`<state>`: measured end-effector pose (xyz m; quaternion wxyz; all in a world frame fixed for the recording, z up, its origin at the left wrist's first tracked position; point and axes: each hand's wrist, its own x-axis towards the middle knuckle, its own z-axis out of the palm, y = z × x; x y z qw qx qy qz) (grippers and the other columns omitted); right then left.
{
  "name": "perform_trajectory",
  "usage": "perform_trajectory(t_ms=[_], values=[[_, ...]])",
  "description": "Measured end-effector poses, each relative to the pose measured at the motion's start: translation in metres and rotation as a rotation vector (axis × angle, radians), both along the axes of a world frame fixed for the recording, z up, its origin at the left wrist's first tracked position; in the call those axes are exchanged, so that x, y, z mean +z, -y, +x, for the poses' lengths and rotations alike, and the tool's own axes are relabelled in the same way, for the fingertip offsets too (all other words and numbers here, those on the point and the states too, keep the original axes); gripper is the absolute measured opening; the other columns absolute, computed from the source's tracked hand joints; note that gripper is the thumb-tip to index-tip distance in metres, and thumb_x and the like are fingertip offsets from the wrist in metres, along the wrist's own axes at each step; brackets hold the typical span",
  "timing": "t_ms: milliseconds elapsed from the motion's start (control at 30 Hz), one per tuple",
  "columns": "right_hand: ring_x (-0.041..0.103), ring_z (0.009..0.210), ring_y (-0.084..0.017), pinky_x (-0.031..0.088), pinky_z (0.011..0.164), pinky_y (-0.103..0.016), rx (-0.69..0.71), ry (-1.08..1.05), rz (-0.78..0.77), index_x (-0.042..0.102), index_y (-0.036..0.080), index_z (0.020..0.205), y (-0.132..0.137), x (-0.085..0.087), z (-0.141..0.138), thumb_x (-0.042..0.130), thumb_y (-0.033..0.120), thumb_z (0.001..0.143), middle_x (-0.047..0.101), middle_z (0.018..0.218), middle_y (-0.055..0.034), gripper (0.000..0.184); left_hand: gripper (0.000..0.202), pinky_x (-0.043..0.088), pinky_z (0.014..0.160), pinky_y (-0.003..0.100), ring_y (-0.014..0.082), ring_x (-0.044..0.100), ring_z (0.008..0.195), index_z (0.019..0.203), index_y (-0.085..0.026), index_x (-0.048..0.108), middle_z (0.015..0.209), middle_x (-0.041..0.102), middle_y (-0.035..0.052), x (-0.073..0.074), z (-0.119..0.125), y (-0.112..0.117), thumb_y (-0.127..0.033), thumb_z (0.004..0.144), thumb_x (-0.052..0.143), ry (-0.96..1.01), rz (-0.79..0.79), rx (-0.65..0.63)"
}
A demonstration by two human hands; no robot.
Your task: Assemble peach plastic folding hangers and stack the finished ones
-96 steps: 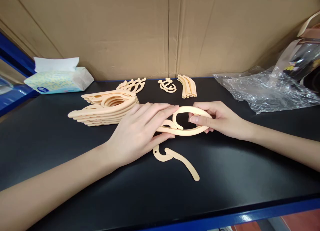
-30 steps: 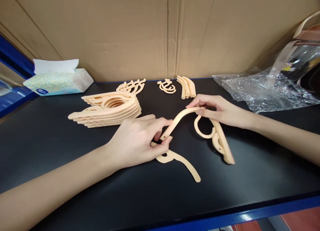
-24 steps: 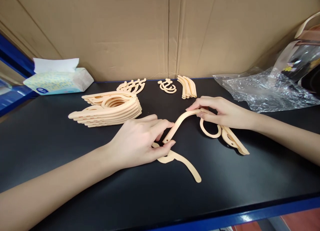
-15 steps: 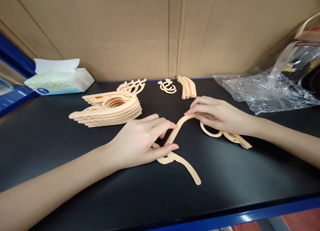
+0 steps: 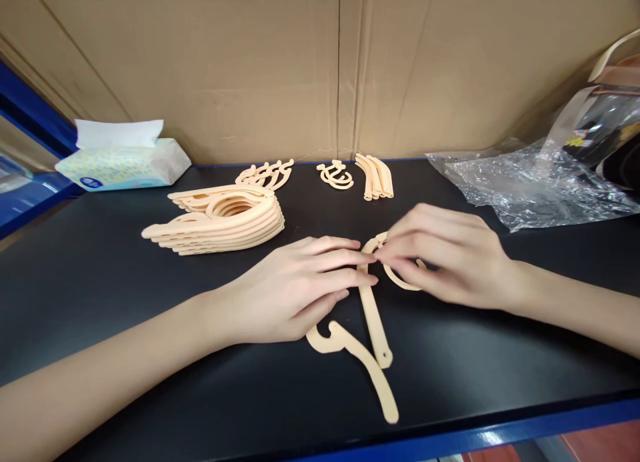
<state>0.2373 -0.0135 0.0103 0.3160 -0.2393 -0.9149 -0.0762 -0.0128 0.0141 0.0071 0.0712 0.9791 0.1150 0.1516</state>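
Observation:
My left hand (image 5: 305,292) lies palm down with its fingers stretched out across a beige plastic hanger arm (image 5: 373,315), which has a small hole at its near end. Under that hand a second beige piece (image 5: 363,355), a hook with a curved tail, partly shows and reaches toward the front. My right hand (image 5: 440,262) pinches the far, curved end of the hanger, fingertips close to my left fingers. Below its fingers a curved hook (image 5: 400,282) is partly visible; the rest is hidden by the hand.
A stack of beige hangers (image 5: 225,222) stands at left. Behind are loose hook pieces (image 5: 265,175), more hooks (image 5: 335,175) and several curved arms (image 5: 375,177). A tissue pack (image 5: 125,165) sits back left; a clear plastic bag (image 5: 545,189) lies right. Cardboard (image 5: 250,69) walls the back.
The hanger arm has swung round, its holed end now pointing to the front. The tailed hook piece has slid toward me. My right hand has turned into a pinch; my left fingers have straightened.

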Motion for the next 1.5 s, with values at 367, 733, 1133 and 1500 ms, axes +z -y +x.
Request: perform_trajectory(t_ms=[367,733,1133,1500], values=[[0.062,0.114,-0.020,0.050,0.096,-0.030,0.314,0.185,-0.157,0.073,0.013,0.100,0.033,0.000,-0.020,0.052,0.042,0.098,0.068,0.127,-0.0107,0.036,0.003,0.041,0.099,0.035,0.0212,0.055,0.118,0.088,-0.019,0.055,0.130,0.060,0.0054,-0.001,-0.001,0.001,-0.021,0.089,0.057,0.062,-0.148,0.085],[0.066,0.087,-0.017,0.051,0.076,-0.030,0.255,0.201,-0.066,0.068,0.016,0.095,0.028,-0.005,-0.013,0.051,0.041,0.098,0.071,0.085,-0.0068,0.030,0.016,0.046,0.083,0.036,0.0211,0.059,0.096,0.088,-0.018,0.058,0.111,0.064,0.0060,-0.002,0.004,-0.001,-0.030,0.096,0.054,0.088,-0.133,0.321],[0.051,0.071,-0.018,0.041,0.062,-0.031,-0.014,0.257,0.084,0.067,0.014,0.085,0.014,-0.007,-0.010,0.055,0.043,0.096,0.062,0.078,-0.0058,0.033,0.025,0.047,0.080,0.033,0.0196,0.061,0.092,0.095,-0.017,0.064,0.102,0.068,0.0042,-0.003,0.001,-0.003,-0.028,0.102,0.044,0.133,-0.075,0.406],[0.051,0.071,-0.015,0.045,0.066,-0.028,-0.003,0.194,-0.099,0.061,0.016,0.079,0.007,-0.007,-0.007,0.059,0.036,0.095,0.064,0.087,-0.0065,0.026,0.025,0.046,0.074,0.032,0.0197,0.060,0.087,0.084,-0.017,0.063,0.096,0.068,0.0042,-0.003,0.002,-0.001,-0.028,0.099,0.045,0.138,-0.045,0.492]])
